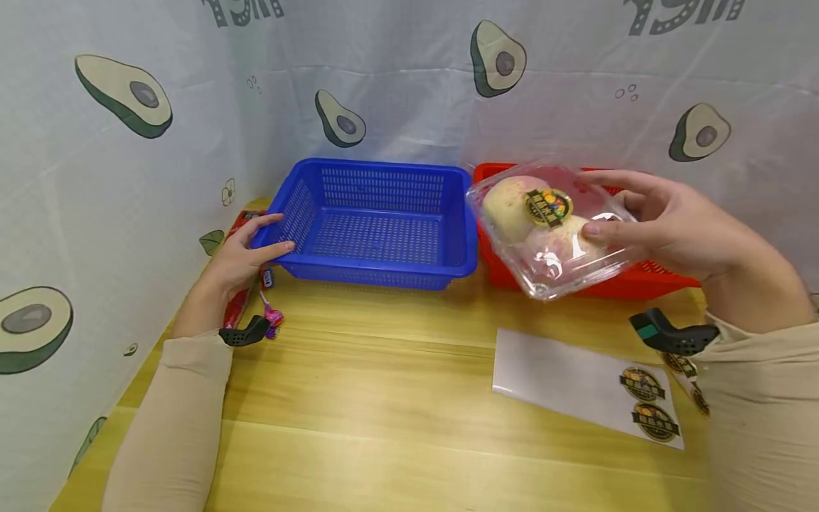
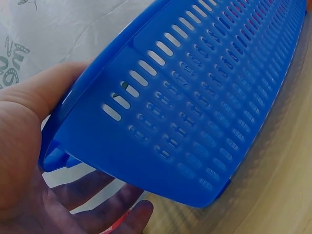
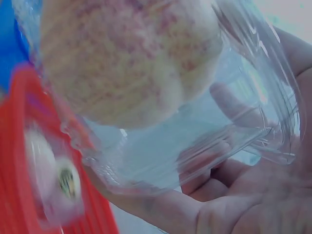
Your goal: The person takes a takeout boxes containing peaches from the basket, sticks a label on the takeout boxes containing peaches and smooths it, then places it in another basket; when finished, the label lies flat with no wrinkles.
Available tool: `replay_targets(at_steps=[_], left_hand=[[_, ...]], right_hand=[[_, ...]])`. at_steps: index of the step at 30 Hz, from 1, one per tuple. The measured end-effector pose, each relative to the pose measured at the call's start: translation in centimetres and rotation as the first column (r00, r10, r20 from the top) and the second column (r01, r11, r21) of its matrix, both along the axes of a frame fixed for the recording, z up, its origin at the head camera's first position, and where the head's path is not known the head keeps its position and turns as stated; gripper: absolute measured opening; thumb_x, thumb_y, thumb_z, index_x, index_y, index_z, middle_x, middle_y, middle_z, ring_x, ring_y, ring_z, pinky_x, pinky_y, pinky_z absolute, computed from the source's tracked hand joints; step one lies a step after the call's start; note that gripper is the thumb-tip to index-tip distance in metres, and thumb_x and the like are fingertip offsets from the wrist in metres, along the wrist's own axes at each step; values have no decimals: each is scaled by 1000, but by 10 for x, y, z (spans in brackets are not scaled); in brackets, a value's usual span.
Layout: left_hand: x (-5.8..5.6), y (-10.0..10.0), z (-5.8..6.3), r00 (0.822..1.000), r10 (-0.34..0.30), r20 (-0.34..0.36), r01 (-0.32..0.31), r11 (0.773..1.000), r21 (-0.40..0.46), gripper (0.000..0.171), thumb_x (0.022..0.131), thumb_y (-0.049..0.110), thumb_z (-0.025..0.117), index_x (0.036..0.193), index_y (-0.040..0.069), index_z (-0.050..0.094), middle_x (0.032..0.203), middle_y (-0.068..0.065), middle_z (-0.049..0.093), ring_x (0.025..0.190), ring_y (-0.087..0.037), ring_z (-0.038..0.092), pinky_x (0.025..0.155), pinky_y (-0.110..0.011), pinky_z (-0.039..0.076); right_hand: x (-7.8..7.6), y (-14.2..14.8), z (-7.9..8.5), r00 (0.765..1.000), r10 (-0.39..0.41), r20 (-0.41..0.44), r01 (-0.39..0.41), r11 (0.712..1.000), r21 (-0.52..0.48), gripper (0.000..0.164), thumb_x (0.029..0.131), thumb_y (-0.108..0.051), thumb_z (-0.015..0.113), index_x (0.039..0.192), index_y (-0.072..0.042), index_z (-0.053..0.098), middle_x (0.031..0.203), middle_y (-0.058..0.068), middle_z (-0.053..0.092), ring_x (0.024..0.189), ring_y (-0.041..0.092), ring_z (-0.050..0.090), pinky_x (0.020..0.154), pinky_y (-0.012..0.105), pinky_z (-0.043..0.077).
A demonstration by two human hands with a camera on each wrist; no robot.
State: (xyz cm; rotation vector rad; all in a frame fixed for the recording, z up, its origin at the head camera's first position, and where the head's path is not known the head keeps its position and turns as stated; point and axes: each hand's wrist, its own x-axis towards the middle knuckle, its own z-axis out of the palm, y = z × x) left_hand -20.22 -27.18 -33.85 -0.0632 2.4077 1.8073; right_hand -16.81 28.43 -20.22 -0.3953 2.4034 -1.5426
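Observation:
My right hand (image 1: 691,224) grips a clear plastic box of peaches (image 1: 512,210), tilted and held up in front of the red basket (image 1: 595,288). A round black-and-gold sticker (image 1: 548,207) is on its lid. In the right wrist view a peach (image 3: 131,63) shows large through the plastic, with fingers around the box's edge. At the left, my left hand (image 1: 233,259) holds the near left corner of a blue basket (image 1: 377,267), its rim between thumb and fingers. In the left wrist view the fingers reach under the blue basket's rim (image 2: 83,92).
Inside the red basket lies another stickered pack (image 3: 53,180). A white sheet with round stickers (image 1: 569,377) lies on the wooden table (image 1: 358,427) at right. By the left forearm are a wrapped lollipop (image 1: 272,315) and a red package (image 1: 237,306). An avocado-print curtain (image 1: 397,71) stands behind.

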Motion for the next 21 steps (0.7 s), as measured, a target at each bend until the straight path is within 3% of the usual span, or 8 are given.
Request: replay_targets(at_steps=[3,6,10,14,17,21], left_hand=[[1,-1,0,1000,2,2,-2,1000,12,82,92,35,75,159,18,30,163,-19,19,143,-40,32,112,-50,34],[3,-2,-1,1000,4,12,-4,1000,8,83,92,37,75,159,20,30,164,-19,18,144,-41,30,113,-52,32],[5,0,-2,1000,10,19,-10,1000,4,83,92,37,75,159,20,31,164,-19,18,144,-41,30,113,-53,31],[6,-1,-1,1000,19,10,-19,1000,10,81,92,35,76,158,18,32,163,-19,19,144,-41,31,112,-52,33],[7,-1,-1,1000,21,6,-21,1000,11,81,92,35,75,158,18,32,163,-19,19,144,-41,31,112,-53,33],[8,-1,-1,1000,24,8,-24,1000,-2,82,91,36,76,158,19,32,163,-20,19,144,-42,31,113,-53,32]], right_hand=[[-18,23,4,997,-82,14,81,996,35,62,99,2,60,150,-29,43,105,11,52,76,28,67,66,40,61],[-31,42,2,987,-162,17,158,975,156,64,101,-12,61,155,-34,34,111,12,43,76,23,66,68,38,61],[-45,64,-6,963,-258,78,236,946,222,75,101,-28,63,162,-33,20,125,14,33,78,16,67,71,42,60],[-55,87,-13,942,-327,70,295,912,283,88,96,-38,67,164,-28,11,112,2,51,75,22,70,70,47,60],[-60,99,-21,934,-355,48,317,882,349,98,93,-49,68,163,-17,8,113,11,56,74,25,69,70,50,60],[-63,106,-31,932,-357,61,297,850,434,110,91,-61,64,159,-1,2,139,38,30,84,30,62,73,52,59]])
